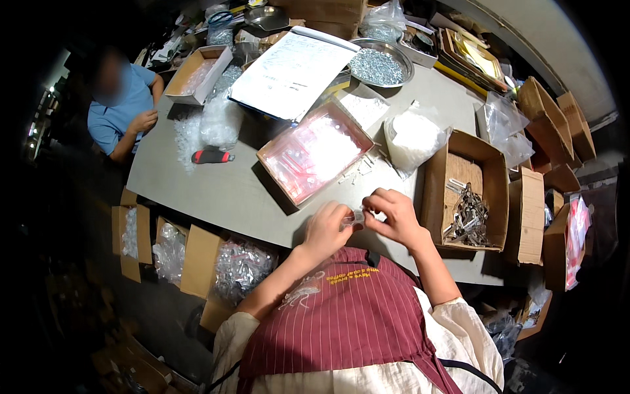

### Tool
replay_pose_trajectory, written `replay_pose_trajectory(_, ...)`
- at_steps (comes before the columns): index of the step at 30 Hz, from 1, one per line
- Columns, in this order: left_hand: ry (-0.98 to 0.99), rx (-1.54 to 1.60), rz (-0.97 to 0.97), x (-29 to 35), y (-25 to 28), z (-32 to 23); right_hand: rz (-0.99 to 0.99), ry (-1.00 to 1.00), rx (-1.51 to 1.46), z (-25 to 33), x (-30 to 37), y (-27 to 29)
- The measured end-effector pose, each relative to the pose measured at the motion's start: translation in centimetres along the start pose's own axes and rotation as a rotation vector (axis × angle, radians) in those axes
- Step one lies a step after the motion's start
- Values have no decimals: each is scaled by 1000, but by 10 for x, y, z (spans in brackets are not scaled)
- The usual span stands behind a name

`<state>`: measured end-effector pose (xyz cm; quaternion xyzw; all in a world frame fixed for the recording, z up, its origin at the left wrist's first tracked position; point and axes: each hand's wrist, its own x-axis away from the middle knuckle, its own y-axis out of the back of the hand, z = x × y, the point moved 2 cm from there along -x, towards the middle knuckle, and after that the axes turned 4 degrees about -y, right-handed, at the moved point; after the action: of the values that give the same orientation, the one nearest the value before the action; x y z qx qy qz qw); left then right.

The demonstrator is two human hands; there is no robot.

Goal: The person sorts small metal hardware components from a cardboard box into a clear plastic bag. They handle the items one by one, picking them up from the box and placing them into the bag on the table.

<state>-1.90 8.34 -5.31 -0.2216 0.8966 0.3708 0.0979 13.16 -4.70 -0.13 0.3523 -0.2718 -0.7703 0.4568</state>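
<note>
Head view | red-and-black cutter (212,156) on the grey worktop (190,190) | left hand (326,226), fingers pinching a small clear plastic piece (352,218) by the worktop's near edge | right hand (392,218), fingers narrowed beside it, grip unclear from here | brown cardboard box (433,197) of metal parts (469,213)

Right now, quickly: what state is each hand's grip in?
Left hand: closed, holding a small clear plastic item.
Right hand: fingers curled beside that item; whether it holds anything cannot be told.
</note>
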Motion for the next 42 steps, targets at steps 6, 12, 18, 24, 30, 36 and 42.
replay_pose_trajectory(6,-27,42,40,-7,-4,-5,16,47,78,9,13,14)
replay_pose_trajectory(12,-98,37,154,-12,-8,-8,304,-127,32,17,35,12)
replay_pose_trajectory(18,-141,-14,94,-20,-14,-13,243,-80,-34,15,53,7)
replay_pose_trajectory(24,123,171,148,-5,-28,9,-200,-315,-50,-49,46,78)
replay_pose_trajectory(30,255,256,127,0,-34,23,61,-927,688,-216,83,148)
replay_pose_trajectory(36,270,291,157,-1,-40,24,-21,-926,491,-251,99,138)
replay_pose_trajectory(42,281,298,135,3,-37,21,-143,-953,456,-248,97,141)
